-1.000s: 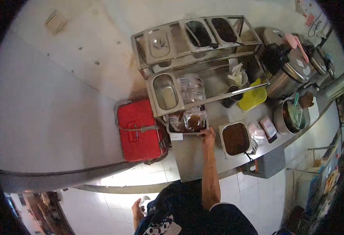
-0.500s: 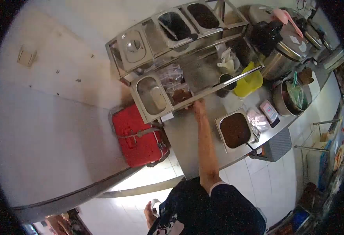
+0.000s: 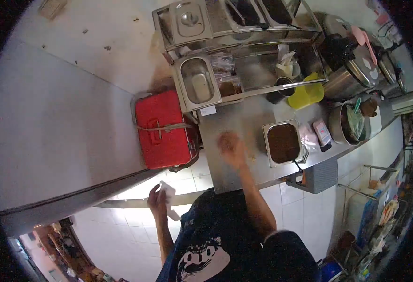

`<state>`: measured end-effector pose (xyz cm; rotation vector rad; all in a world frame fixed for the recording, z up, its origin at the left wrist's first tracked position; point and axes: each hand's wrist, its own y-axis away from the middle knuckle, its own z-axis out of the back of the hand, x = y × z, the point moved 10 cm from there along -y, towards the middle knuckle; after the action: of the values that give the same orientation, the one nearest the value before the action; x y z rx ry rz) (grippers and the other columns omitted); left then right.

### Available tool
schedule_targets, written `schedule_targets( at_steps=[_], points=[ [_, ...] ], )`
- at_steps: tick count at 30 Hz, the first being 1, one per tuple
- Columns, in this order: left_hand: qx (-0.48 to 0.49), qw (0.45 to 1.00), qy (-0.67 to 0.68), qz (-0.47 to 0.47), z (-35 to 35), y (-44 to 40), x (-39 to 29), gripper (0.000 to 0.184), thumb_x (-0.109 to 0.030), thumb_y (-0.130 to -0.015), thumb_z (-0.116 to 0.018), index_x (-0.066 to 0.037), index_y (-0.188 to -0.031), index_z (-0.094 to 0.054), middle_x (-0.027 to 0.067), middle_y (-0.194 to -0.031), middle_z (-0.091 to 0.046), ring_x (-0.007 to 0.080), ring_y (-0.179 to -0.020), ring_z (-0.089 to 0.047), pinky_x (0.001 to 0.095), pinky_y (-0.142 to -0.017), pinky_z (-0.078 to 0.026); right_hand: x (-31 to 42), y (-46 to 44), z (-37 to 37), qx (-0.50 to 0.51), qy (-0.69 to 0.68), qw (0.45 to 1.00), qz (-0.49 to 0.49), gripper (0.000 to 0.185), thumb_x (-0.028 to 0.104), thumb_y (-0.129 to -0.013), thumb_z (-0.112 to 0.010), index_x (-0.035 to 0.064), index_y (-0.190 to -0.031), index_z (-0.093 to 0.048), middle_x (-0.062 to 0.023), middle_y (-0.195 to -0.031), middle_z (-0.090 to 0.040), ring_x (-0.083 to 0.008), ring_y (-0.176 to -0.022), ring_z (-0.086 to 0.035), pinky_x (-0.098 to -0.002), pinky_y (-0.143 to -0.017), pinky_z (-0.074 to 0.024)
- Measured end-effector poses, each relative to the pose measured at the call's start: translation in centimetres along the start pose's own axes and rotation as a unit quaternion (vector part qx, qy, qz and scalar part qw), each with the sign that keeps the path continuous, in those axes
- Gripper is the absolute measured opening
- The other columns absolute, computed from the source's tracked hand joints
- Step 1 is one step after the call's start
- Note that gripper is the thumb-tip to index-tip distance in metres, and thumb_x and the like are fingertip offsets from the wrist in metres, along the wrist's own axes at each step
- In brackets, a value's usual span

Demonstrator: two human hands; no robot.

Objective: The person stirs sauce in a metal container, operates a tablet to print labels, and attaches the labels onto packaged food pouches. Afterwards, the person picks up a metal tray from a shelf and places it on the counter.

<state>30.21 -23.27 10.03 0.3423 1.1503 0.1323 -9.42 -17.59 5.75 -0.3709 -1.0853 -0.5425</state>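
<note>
My left hand (image 3: 157, 199) is at the lower left, off the counter's edge, with its fingers closed on a thin white piece (image 3: 168, 193) that looks like paper or plastic film; it is smeared by motion. My right hand (image 3: 234, 152) is over the steel counter (image 3: 220, 171), palm down, with a blurred reddish-brown thing (image 3: 226, 140) at its fingers, whose kind I cannot make out. To the right of that hand stands a square steel pan (image 3: 284, 144) of dark brown contents, with a black handle sticking out at its front corner.
A steel rack (image 3: 263, 94) with pans runs along the back. One steel pan (image 3: 198, 82) stands at its left end. A red insulated bag (image 3: 164, 129) is beside the counter. Further right are a yellow container (image 3: 306, 95), a phone-like box (image 3: 322, 133) and a steel pot (image 3: 343, 124).
My right hand has drawn back from under the rack toward me, now with the reddish-brown thing. My left hand has risen with the white piece. The view has shifted as well.
</note>
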Motion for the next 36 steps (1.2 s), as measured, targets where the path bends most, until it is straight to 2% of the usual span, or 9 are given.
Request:
schedule_targets(
  at_steps=[4,10,12,15,20,28,30,32,36],
  points=[
    [0.162,0.984,-0.019,-0.068,-8.7,0.9,-4.8,0.032,-0.009,-0.090,-0.065,-0.004,-0.121,-0.061,0.0060,-0.079,-0.067,0.0111,-0.070,-0.061,0.0239,-0.062,-0.049,11.3,10.5,-7.5,0.246,-0.142,0.957,0.062,0.071,0.019,-0.085,-0.073,0.0153,-0.146,-0.035,-0.0121,-0.100,-0.070,-0.0301,-0.084,-0.069,-0.0387,-0.075,-0.0573],
    [0.094,0.982,0.069,-0.149,-10.5,2.2,-6.8,0.044,-0.001,-0.088,-0.064,-0.006,-0.131,-0.053,0.0104,-0.115,-0.061,0.0186,-0.104,-0.058,0.0335,-0.085,-0.051,8.7,11.1,-5.6,0.191,-0.178,0.960,-0.098,0.036,0.011,-0.088,-0.065,0.0077,-0.123,-0.061,-0.0136,-0.096,-0.070,-0.0309,-0.075,-0.070,-0.0396,-0.071,-0.0573],
    [0.173,0.945,0.232,0.155,-14.0,3.0,1.4,0.063,0.000,-0.091,-0.056,-0.011,-0.147,-0.029,0.0106,-0.137,-0.047,0.0257,-0.120,-0.051,0.0390,-0.097,-0.048,8.6,11.1,-0.9,-0.059,-0.244,0.962,-0.111,0.026,0.003,-0.085,-0.060,0.0058,-0.110,-0.068,-0.0146,-0.091,-0.070,-0.0323,-0.072,-0.069,-0.0398,-0.066,-0.0561],
    [0.267,0.790,0.500,0.232,-17.5,6.7,-2.6,0.043,-0.030,-0.103,-0.041,-0.007,-0.140,-0.037,0.0139,-0.128,-0.052,0.0273,-0.112,-0.057,0.0452,-0.088,-0.054,11.8,14.1,-2.8,0.026,-0.022,0.997,0.062,0.041,0.002,-0.078,-0.062,0.0022,-0.119,-0.062,-0.0164,-0.107,-0.065,-0.0323,-0.099,-0.062,-0.0447,-0.087,-0.0498],
    [0.225,0.874,0.382,0.202,-18.6,6.7,-0.2,0.031,-0.032,-0.102,-0.044,-0.005,-0.113,-0.052,0.0118,-0.102,-0.063,0.0240,-0.092,-0.062,0.0392,-0.084,-0.052,12.5,17.6,-3.7,0.162,0.180,0.969,0.058,0.048,0.007,-0.076,-0.064,0.0076,-0.124,-0.061,-0.0191,-0.123,-0.054,-0.0387,-0.118,-0.048,-0.0494,-0.101,-0.0381],
    [0.128,0.881,0.364,0.274,-22.6,12.8,3.8,0.037,-0.045,-0.094,-0.052,-0.008,-0.095,-0.052,0.0014,-0.071,-0.050,0.0170,-0.067,-0.052,0.0317,-0.055,-0.041,7.0,23.1,7.7,-0.117,-0.079,0.987,-0.078,0.030,0.000,-0.066,-0.077,0.0078,-0.094,-0.071,-0.0119,-0.099,-0.067,-0.0256,-0.090,-0.068,-0.0346,-0.068,-0.0560],
    [0.168,0.951,0.170,0.195,-23.1,15.6,2.3,0.038,-0.043,-0.095,-0.051,-0.006,-0.097,-0.053,0.0051,-0.073,-0.054,0.0190,-0.066,-0.057,0.0349,-0.058,-0.049,7.6,25.6,11.1,-0.154,-0.092,0.980,-0.092,0.040,-0.008,-0.065,-0.076,0.0041,-0.103,-0.069,-0.0133,-0.114,-0.063,-0.0230,-0.088,-0.066,-0.0304,-0.076,-0.0562],
    [0.423,0.895,0.073,0.120,-26.9,19.1,3.0,0.039,-0.041,-0.096,-0.046,-0.006,-0.107,-0.057,0.0073,-0.090,-0.061,0.0206,-0.079,-0.064,0.0370,-0.062,-0.053,9.3,27.8,13.5,-0.119,-0.106,0.984,-0.084,0.044,-0.007,-0.069,-0.073,0.0051,-0.111,-0.066,-0.0142,-0.118,-0.063,-0.0266,-0.092,-0.067,-0.0330,-0.079,-0.0566],
    [0.519,0.826,0.101,0.194,-32.8,30.0,6.7,0.036,-0.041,-0.095,-0.048,-0.012,-0.113,-0.060,0.0018,-0.088,-0.064,0.0200,-0.077,-0.064,0.0327,-0.065,-0.053,6.4,39.7,19.7,-0.282,-0.022,0.958,-0.051,0.037,-0.004,-0.074,-0.068,0.0061,-0.109,-0.066,-0.0113,-0.118,-0.065,-0.0322,-0.101,-0.065,-0.0393,-0.082,-0.0554]
  ],
)
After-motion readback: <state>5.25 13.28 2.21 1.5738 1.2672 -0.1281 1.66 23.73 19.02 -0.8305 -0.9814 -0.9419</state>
